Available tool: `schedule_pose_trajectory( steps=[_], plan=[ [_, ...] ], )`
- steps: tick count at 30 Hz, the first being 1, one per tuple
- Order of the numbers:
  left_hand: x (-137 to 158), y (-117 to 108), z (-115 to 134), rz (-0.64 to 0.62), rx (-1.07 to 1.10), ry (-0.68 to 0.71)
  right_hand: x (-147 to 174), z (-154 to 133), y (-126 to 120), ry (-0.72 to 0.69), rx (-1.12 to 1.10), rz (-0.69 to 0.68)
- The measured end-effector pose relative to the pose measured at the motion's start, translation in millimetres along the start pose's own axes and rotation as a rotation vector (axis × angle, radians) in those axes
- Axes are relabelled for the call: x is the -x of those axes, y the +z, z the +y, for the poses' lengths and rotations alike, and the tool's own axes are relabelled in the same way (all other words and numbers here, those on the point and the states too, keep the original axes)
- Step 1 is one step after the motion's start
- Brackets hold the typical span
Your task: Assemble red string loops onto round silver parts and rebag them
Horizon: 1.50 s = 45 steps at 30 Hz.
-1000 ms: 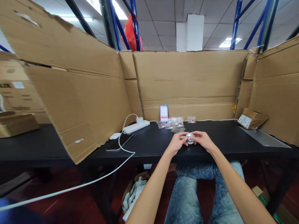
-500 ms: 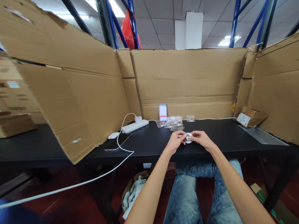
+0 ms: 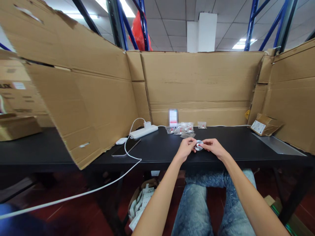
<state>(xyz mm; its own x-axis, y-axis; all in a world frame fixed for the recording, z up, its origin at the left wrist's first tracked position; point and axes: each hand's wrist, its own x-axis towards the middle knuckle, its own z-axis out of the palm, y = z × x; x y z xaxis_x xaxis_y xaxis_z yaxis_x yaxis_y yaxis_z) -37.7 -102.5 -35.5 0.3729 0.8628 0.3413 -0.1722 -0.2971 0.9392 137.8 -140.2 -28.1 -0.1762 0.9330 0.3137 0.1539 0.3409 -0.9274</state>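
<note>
A small round silver disc (image 3: 199, 145) with a red spot at its centre is held just above the near part of the black table. My left hand (image 3: 186, 148) grips its left edge between thumb and fingers. From the other side, my right hand (image 3: 213, 146) is closed, its fingertips pressed on the disc near the red centre. Exactly how those fingertips meet the red part is too small to tell. Beyond my hands lies a cluster of clear plastic bags (image 3: 183, 128) with small red-and-silver pieces inside. A single similar bag (image 3: 202, 125) sits to their right.
A lit phone (image 3: 173, 118) stands behind the bags. On the left are a white power strip (image 3: 144, 131), a dark phone (image 3: 123, 150) and a white cable (image 3: 108, 185) hanging over the edge. Cardboard walls (image 3: 201, 82) surround the table; a brown box (image 3: 266, 124) sits right.
The camera view has turned slightly left, so the background sits a little further right. Both hands stay on the disc, and its red centre shows more clearly now.
</note>
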Motion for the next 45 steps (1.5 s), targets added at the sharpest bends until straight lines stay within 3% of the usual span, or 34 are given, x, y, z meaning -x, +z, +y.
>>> schedule_pose_trajectory(
  steps=[9,16,29,45],
  plan=[
    [1,1,4,-0.005,-0.007,-0.012,2,-4,1,0.002,0.014,0.036],
    [5,2,9,-0.080,-0.028,-0.021,2,-1,0,0.020,-0.013,0.108],
    [5,2,9,-0.040,-0.055,-0.007,1,-3,2,0.032,-0.048,0.175],
    [7,2,9,-0.084,-0.066,0.023,1,-8,4,0.082,-0.065,0.100]
  ],
)
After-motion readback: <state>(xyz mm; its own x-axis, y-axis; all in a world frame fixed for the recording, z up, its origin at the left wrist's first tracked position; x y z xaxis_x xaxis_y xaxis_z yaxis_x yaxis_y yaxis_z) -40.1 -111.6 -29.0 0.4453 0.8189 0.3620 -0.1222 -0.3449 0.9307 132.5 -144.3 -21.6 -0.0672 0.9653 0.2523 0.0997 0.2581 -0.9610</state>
